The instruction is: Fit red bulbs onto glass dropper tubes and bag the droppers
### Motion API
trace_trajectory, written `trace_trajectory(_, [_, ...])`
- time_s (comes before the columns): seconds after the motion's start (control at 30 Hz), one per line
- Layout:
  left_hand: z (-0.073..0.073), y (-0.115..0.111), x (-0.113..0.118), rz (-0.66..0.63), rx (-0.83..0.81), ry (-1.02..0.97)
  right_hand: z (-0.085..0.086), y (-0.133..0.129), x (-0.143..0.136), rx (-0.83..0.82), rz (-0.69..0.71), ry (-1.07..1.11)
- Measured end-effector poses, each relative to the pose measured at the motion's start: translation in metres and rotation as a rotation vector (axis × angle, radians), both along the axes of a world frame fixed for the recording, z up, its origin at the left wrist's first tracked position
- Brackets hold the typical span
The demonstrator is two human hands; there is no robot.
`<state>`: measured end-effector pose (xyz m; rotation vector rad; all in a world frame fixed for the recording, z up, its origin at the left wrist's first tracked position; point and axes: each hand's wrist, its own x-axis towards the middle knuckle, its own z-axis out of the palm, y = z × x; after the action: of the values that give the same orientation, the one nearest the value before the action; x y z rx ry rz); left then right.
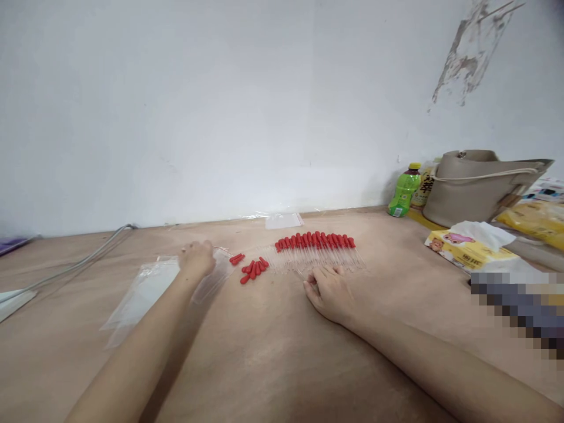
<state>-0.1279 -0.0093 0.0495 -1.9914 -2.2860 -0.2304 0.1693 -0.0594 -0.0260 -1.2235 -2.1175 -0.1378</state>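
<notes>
My left hand (197,258) is closed at the top of a clear zip bag (210,282), its fingers slightly blurred. More clear bags (145,294) lie spread under and beside my left forearm. In the middle, loose red rubber bulbs (253,269) rest in a small group. To their right is a row of glass droppers with red bulbs (315,239), bulbs toward the wall and thin clear tubes toward me. My right hand (330,292) is curled at the near ends of those tubes, thumb and fingertips together on a thin glass tube (300,274).
A white-looking bag (284,221) lies by the wall. Rightward stand a green bottle (404,191), a beige bag (471,188) and a yellow tissue box (469,249), with a pixelated dark object (520,305) nearer. A grey cable (94,252) crosses the left side of the brown-covered table (264,358).
</notes>
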Motion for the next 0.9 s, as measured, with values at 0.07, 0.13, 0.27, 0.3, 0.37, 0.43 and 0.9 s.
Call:
trace_trajectory(0.07, [-0.006, -0.001, 0.023, -0.071, 0.052, -0.007, 0.000, 0.000, 0.000, 0.002, 0.001, -0.001])
trace_trajectory(0.13, [-0.017, -0.001, 0.046, -0.184, 0.079, -0.023, -0.001, 0.000, 0.000, 0.005, -0.003, 0.001])
trace_trajectory(0.27, [-0.038, 0.003, 0.072, -0.414, 0.141, -0.123, -0.003, 0.002, 0.000, 0.022, -0.010, 0.005])
trace_trajectory(0.3, [-0.040, 0.005, 0.073, -0.417, 0.133, -0.150, -0.004, 0.003, 0.000, 0.027, -0.008, 0.006])
trace_trajectory(0.37, [-0.042, 0.009, 0.073, -0.408, 0.131, -0.188, -0.005, 0.004, 0.000, 0.038, -0.002, 0.010])
trace_trajectory(0.43, [-0.039, 0.009, 0.071, -0.397, 0.151, -0.202, -0.006, 0.004, -0.001, 0.041, 0.002, 0.012])
trace_trajectory(0.9, [-0.079, -0.066, 0.079, -0.623, 0.087, -1.031, -0.008, 0.011, 0.004, -0.067, 0.223, 0.277])
